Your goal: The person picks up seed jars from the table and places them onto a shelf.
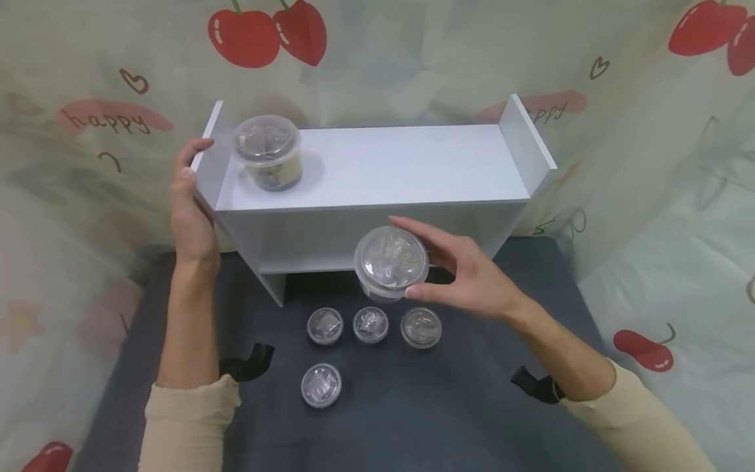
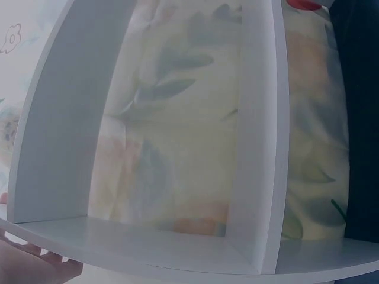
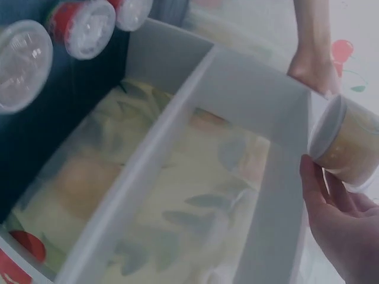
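Observation:
My right hand (image 1: 472, 274) holds a round plastic tub (image 1: 392, 259) with a clear lid, thumb and fingers around its side. The tub is in the air before the white shelf unit (image 1: 407, 164), apart from it in the head view. My left hand (image 1: 193, 213) grips the unit's left side panel; its fingers (image 2: 56, 258) show at the lower left in the left wrist view. On the top board, at the left end, stands another lidded tub (image 1: 268, 154) with pale contents. The right wrist view shows the held tub (image 3: 352, 142) from the side.
Several smaller lidded cups stand on the dark table (image 1: 425, 406) in front of the unit, among them a front cup (image 1: 321, 385) and a right-hand cup (image 1: 421, 328). A patterned curtain (image 1: 377, 65) hangs behind. Dark straps (image 1: 250, 362) stick out beside both forearms.

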A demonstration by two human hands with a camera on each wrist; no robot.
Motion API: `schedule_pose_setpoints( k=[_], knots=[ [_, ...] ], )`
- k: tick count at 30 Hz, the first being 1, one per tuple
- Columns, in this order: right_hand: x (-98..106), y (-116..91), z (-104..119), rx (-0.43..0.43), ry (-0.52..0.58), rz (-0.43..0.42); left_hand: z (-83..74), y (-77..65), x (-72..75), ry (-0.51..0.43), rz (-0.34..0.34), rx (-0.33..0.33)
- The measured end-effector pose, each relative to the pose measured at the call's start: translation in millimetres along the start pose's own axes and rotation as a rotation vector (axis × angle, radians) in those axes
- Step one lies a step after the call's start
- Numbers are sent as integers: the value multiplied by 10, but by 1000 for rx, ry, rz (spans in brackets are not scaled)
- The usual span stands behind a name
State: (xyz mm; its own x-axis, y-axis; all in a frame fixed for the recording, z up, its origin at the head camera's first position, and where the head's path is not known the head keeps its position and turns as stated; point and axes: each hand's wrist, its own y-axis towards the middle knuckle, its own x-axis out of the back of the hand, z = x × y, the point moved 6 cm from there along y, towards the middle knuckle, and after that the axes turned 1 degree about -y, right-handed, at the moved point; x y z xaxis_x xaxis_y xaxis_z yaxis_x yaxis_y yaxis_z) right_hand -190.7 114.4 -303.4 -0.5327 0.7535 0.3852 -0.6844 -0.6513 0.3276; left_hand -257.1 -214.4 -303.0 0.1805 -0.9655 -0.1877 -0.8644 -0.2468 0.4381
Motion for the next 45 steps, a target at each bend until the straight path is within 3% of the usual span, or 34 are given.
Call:
schedule_pose_setpoints(
  k=[5,13,20,32,45],
  knots=[
    [139,99,89,-5,17,-40,6,-1,-2,-38,2,-5],
    [382,251,181,-12,23,-103,34,-45,0,-5,3,-2],
    [538,393,236,-14,92,-142,24,-40,-14,-20,-1,-6],
    [727,593,172,-98,129,-206,17,-34,-27,-38,-24,12],
    [744,852,57,-187,150,-275,-8,-51,-35,-39,-20,7]
  ],
)
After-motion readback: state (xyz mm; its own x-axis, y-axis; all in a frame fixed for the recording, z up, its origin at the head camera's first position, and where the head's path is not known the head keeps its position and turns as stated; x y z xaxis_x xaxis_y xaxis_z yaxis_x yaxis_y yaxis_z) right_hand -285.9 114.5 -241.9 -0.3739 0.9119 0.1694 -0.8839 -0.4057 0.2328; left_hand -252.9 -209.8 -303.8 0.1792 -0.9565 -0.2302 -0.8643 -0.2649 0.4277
